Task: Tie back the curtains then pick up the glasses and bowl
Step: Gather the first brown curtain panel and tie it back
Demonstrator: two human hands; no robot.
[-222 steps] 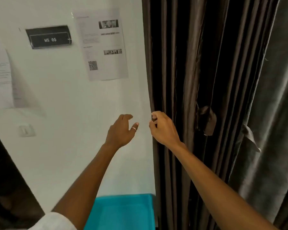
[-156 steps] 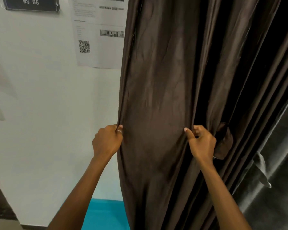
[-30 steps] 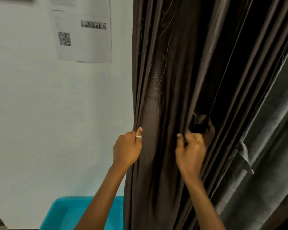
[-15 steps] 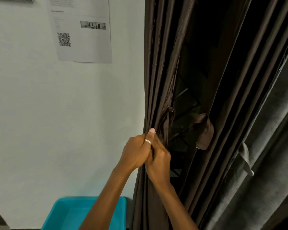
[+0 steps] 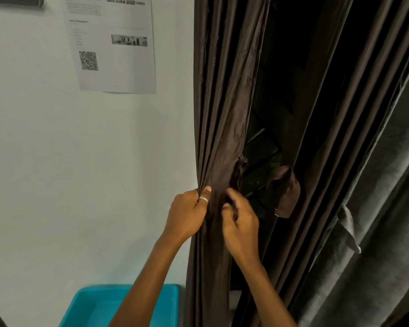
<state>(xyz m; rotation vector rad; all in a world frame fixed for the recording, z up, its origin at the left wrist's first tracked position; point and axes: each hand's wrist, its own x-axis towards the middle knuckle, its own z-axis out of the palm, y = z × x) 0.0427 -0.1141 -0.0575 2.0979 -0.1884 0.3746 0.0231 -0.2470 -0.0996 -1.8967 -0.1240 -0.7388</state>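
A dark brown curtain hangs bunched into tight folds beside the white wall. My left hand grips the bunch from the wall side, thumb up, a ring on one finger. My right hand is at the front of the bunch with fingers bent; whether it pinches fabric or the short brown strap above it is unclear. A second brown tie-back loop hangs free to the right. A dark gap with a window shows behind. Glasses and bowl are out of view.
A turquoise plastic tub sits low against the wall, under my left forearm. A printed sheet with a QR code is stuck on the wall. A grey curtain hangs at the right with its own pale tie.
The spread curtain has been gathered left into a tight bunch, opening a dark gap. Since half a second ago my right hand has drawn slightly away from my left.
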